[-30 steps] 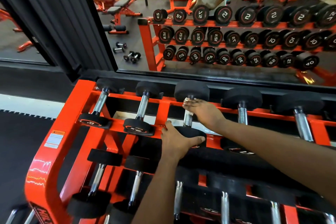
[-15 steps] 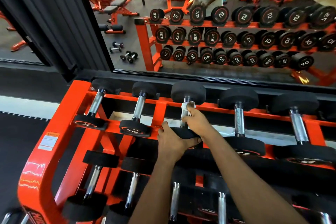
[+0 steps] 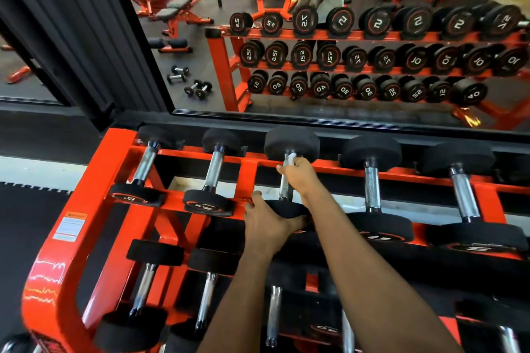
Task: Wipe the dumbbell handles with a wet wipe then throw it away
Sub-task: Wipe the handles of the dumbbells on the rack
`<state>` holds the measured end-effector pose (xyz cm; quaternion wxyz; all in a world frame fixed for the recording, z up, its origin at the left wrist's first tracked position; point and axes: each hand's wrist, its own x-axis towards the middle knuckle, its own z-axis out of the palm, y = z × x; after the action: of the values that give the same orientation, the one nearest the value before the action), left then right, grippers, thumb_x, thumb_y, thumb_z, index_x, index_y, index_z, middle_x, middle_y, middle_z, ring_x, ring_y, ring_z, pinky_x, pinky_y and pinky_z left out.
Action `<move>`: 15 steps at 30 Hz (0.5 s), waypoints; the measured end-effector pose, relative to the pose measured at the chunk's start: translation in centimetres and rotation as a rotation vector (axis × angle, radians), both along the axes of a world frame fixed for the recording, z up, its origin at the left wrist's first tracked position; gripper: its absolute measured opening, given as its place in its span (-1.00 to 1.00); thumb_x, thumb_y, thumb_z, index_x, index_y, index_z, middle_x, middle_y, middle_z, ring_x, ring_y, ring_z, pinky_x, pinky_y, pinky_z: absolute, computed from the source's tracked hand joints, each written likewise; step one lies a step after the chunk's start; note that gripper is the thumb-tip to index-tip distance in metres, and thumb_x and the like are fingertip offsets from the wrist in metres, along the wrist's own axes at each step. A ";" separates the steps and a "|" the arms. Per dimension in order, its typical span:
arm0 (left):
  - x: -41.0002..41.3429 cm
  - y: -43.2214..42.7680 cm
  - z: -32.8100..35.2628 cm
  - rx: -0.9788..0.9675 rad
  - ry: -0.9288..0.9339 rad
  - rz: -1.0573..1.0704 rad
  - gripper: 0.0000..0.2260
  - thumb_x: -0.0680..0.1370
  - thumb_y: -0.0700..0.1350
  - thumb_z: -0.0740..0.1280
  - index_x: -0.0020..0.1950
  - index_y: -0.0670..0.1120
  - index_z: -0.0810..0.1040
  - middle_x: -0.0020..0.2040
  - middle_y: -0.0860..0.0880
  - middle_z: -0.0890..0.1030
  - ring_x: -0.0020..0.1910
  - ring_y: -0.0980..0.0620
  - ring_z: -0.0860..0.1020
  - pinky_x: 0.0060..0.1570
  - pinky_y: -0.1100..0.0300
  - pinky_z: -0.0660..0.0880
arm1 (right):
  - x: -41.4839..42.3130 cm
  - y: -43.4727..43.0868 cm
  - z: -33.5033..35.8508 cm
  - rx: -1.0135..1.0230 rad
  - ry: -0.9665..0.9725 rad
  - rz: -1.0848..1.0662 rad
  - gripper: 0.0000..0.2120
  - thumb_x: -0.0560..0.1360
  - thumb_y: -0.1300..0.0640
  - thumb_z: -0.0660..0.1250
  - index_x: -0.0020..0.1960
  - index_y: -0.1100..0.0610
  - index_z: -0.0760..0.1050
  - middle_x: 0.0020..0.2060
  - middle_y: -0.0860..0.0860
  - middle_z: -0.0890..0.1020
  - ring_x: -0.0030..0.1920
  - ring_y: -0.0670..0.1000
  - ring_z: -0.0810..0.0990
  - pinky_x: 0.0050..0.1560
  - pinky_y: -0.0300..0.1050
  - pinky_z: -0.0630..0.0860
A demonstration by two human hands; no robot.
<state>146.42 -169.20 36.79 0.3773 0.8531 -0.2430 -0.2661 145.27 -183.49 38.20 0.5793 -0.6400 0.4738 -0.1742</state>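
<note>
Head view, looking down.
- Orange rack (image 3: pixel 94 189), dumbbells in row on top tier, mirror (image 3: pixel 344 89) behind.
- Right hand (image 3: pixel 298 175) curled round upper end of handle (image 3: pixel 286 189) of third dumbbell (image 3: pixel 291 142), just under far head.
- Wet wipe (image 3: pixel 292 158), white, pinched between fingers and steel.
- Left hand (image 3: pixel 269 221) clamps near head of same dumbbell, steadying it.
- Change: half second ago right hand sat lower on handle, now slid back up. Scrubbing stroke under way.
- Judgement: this handle nearly covered, neighbouring handles probably remain, wipe not yet thrown away.
</note>
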 end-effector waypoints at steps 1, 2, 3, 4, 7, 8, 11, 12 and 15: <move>0.0 0.0 0.0 0.000 0.004 -0.002 0.27 0.02 0.37 0.58 0.55 -0.13 0.11 0.42 -0.17 0.34 0.38 -0.19 0.38 0.34 -0.10 0.43 | 0.2 -0.4 0.0 0.009 -0.004 -0.017 -0.76 0.52 0.15 0.39 0.13 0.25 0.55 -0.01 0.15 0.62 0.08 0.17 0.61 0.16 0.11 0.55; 0.0 0.1 0.0 -0.001 0.007 -0.003 0.26 0.04 0.36 0.60 0.55 -0.12 0.10 0.43 -0.16 0.33 0.39 -0.18 0.37 0.34 -0.09 0.43 | 0.2 -0.6 -0.1 0.001 -0.001 -0.017 -0.79 0.52 0.16 0.39 0.09 0.25 0.56 -0.05 0.15 0.63 0.06 0.18 0.62 0.15 0.15 0.56; 0.0 0.1 0.0 -0.001 0.009 -0.002 0.27 0.05 0.36 0.60 0.56 -0.12 0.09 0.43 -0.16 0.32 0.40 -0.18 0.36 0.34 -0.09 0.43 | -0.1 -0.6 -0.3 -0.020 0.004 -0.004 -0.81 0.50 0.17 0.39 0.06 0.24 0.57 -0.07 0.15 0.65 0.03 0.18 0.64 0.12 0.16 0.58; 0.1 0.0 0.0 0.002 0.008 -0.003 0.27 0.05 0.36 0.61 0.56 -0.11 0.09 0.44 -0.15 0.32 0.40 -0.17 0.35 0.34 -0.09 0.44 | -0.7 -0.4 -0.5 -0.050 0.016 0.016 -0.83 0.49 0.18 0.39 0.06 0.22 0.58 -0.07 0.13 0.66 0.01 0.15 0.64 0.06 0.12 0.59; 0.1 -0.1 -0.1 0.012 0.001 -0.011 0.27 0.05 0.36 0.61 0.56 -0.10 0.09 0.44 -0.15 0.32 0.41 -0.17 0.35 0.34 -0.09 0.44 | -2.4 0.4 -1.7 -0.116 0.043 0.049 -0.83 0.50 0.16 0.39 0.07 0.17 0.59 -0.09 0.05 0.66 -0.08 0.03 0.62 -0.16 -0.13 0.49; 0.1 -0.2 -0.1 0.013 0.000 -0.012 0.27 0.04 0.37 0.60 0.56 -0.10 0.09 0.44 -0.15 0.32 0.41 -0.17 0.35 0.33 -0.08 0.45 | -2.4 0.4 -1.9 -0.100 0.012 0.048 -0.84 0.51 0.15 0.38 0.06 0.18 0.59 -0.11 0.04 0.65 -0.11 0.00 0.61 -0.18 -0.15 0.46; 0.2 -0.2 0.0 0.016 0.002 -0.003 0.28 0.00 0.41 0.56 0.55 -0.09 0.10 0.44 -0.15 0.32 0.40 -0.16 0.36 0.34 -0.08 0.44 | -0.9 -0.5 -1.3 0.030 -0.132 -0.009 -0.90 0.56 0.20 0.35 -0.01 0.23 0.56 -0.15 0.07 0.60 -0.10 0.03 0.57 -0.08 -0.10 0.51; 0.2 -0.1 0.0 0.015 0.006 -0.003 0.28 0.01 0.40 0.56 0.55 -0.08 0.10 0.44 -0.14 0.32 0.40 -0.16 0.36 0.34 -0.08 0.44 | -0.4 -0.8 -1.1 0.072 -0.163 -0.036 -0.93 0.56 0.22 0.34 -0.07 0.21 0.54 -0.17 0.09 0.58 -0.10 0.04 0.55 -0.05 -0.05 0.50; 0.1 0.0 0.0 0.008 0.001 -0.003 0.23 0.05 0.36 0.60 0.54 -0.08 0.12 0.43 -0.14 0.33 0.39 -0.15 0.36 0.33 -0.05 0.44 | -0.5 -0.9 -1.6 0.138 -0.195 -0.058 -0.96 0.54 0.29 0.34 -0.05 0.21 0.56 -0.11 0.12 0.62 -0.05 0.09 0.59 0.00 -0.03 0.53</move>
<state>146.54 -169.18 36.74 0.3738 0.8539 -0.2432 -0.2682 144.78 -184.39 36.62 0.6601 -0.5644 0.4446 -0.2193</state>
